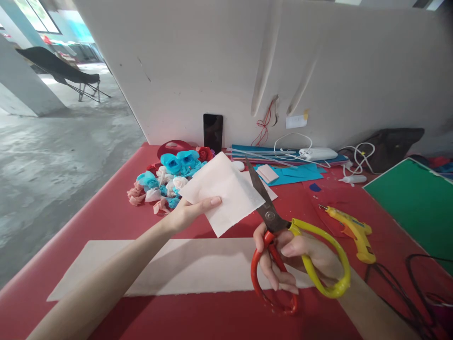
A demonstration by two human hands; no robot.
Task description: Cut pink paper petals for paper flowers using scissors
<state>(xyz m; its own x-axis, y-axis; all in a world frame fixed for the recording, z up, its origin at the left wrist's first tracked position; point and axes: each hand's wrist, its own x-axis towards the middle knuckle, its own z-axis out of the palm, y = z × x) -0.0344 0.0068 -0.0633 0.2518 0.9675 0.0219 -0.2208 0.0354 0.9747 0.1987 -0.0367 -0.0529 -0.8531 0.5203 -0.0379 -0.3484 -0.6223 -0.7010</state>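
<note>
My left hand [193, 212] pinches a pale pink square of paper [226, 189], held up tilted above the table with the thumb on its near face. In my right hand [283, 255] is a pair of scissors [270, 215] with one red and one yellow handle. The handles are spread apart, and the dark blades reach the right corner of the square; whether they touch it I cannot tell. Beneath both hands a long pale paper strip [170, 264] lies flat. Behind the square sits a heap of blue, white, pink and red paper flowers [173, 179].
A yellow glue gun [354, 231] lies to the right, near a green board [414, 208]. Along the back are a phone [213, 133] propped against the grey wall, blue paper sheets [297, 174], a white power strip [318, 153] with cables, and a dark bag [392, 146].
</note>
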